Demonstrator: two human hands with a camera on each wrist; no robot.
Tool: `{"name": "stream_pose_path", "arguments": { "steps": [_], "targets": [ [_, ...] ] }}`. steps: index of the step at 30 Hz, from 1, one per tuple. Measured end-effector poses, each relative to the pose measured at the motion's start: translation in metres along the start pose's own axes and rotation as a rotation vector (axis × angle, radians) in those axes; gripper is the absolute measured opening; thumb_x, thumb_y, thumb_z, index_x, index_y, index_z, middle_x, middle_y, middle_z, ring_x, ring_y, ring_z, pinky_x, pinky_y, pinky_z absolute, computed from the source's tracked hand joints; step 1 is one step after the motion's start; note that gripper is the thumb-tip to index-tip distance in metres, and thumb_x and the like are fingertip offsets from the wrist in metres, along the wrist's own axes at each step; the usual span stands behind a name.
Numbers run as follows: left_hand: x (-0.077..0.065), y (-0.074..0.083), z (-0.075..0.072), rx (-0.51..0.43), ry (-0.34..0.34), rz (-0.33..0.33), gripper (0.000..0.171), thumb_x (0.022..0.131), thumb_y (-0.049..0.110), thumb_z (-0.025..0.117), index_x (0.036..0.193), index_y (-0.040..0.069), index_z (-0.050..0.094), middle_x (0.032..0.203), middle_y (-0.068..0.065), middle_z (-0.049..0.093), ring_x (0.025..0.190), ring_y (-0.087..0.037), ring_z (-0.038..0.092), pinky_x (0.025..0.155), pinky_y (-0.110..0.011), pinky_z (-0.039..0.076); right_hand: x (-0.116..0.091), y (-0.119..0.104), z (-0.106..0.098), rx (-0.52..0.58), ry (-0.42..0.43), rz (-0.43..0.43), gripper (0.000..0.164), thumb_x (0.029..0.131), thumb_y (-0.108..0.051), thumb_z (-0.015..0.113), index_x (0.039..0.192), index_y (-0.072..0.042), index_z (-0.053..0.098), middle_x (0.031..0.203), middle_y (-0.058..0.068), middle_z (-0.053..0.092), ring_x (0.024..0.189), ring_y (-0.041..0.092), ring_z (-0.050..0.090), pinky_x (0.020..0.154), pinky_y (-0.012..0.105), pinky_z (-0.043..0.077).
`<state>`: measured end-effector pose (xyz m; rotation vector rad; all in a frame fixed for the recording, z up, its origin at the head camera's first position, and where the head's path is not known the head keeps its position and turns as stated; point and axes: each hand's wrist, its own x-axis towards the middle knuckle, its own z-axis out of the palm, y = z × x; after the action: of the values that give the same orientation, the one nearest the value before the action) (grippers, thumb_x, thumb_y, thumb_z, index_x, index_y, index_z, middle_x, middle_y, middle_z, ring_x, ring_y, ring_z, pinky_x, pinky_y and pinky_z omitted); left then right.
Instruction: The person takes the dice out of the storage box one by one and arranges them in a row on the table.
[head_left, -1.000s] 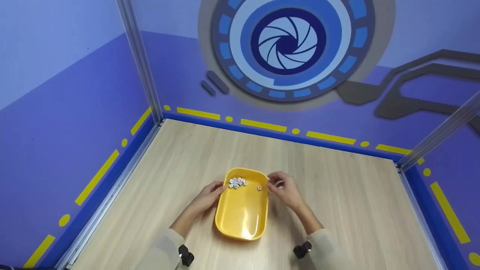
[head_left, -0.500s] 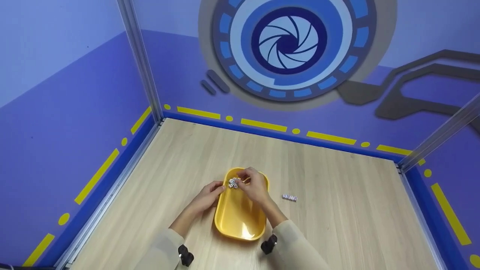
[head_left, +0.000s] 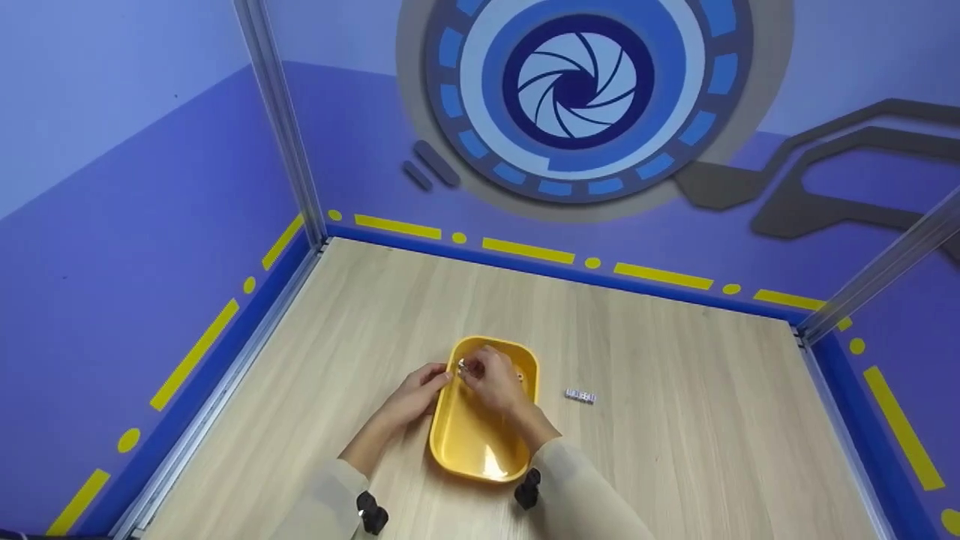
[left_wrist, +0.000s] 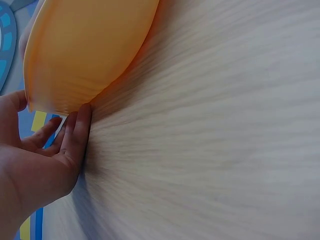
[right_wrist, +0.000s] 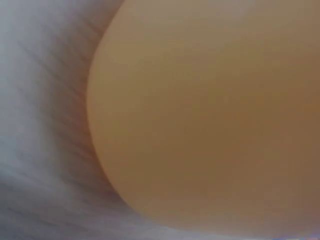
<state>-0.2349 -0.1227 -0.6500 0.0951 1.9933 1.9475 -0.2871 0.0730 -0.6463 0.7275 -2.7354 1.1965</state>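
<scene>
A yellow tray point(head_left: 480, 442) rests on the wooden table, and my left hand point(head_left: 415, 391) grips its left side. In the left wrist view the thumb lies at the tray's rim point(left_wrist: 28, 95) and the fingertips point(left_wrist: 86, 107) press low on its wall. My right hand point(head_left: 495, 379) reaches into the tray from the right, its fingers bent over the pile of small white cubes with dark marks point(head_left: 462, 364). The hand hides most of that pile; I cannot tell whether a cube is between the fingertips. In the right wrist view only the tray's blurred side point(right_wrist: 200, 115) shows.
A short row of the same white cubes point(head_left: 581, 396) lies on the table point(head_left: 675, 420) right of the tray. One loose cube point(head_left: 520, 376) is inside the tray near its right wall. Blue-purple panels point(head_left: 360, 150) and metal posts point(head_left: 281, 120) enclose the table.
My right hand has moved from the tray's right rim left into the tray, over the cubes. The row on the table has come into view. My left hand and the tray stay put.
</scene>
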Motion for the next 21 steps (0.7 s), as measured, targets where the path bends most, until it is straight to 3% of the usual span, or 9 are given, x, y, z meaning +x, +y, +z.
{"name": "stream_pose_path", "arguments": {
  "steps": [9,21],
  "targets": [
    [0.0018,-0.0008,0.0014,0.012,0.011,0.007,0.052,0.104,0.036,0.05,0.145,0.004,0.044,0.138,-0.021,0.053,0.118,-0.035,0.06,0.088,-0.042,0.056,-0.0016,0.0009,0.0026,-0.092,-0.101,0.044,0.01,0.09,-0.018,0.074,0.098,-0.012,0.073,0.092,-0.005,0.058,0.081,0.01,0.056,0.075,0.026,0.052],
    [0.0021,-0.002,0.0005,-0.017,0.001,0.009,0.049,0.105,0.034,0.048,0.144,0.004,0.044,0.138,-0.02,0.053,0.118,-0.034,0.06,0.089,-0.04,0.056,-0.0021,0.001,0.0042,-0.137,-0.09,-0.045,0.014,0.089,-0.012,0.073,0.103,-0.01,0.072,0.099,0.001,0.061,0.086,0.013,0.057,0.081,0.031,0.053]
  ]
}}
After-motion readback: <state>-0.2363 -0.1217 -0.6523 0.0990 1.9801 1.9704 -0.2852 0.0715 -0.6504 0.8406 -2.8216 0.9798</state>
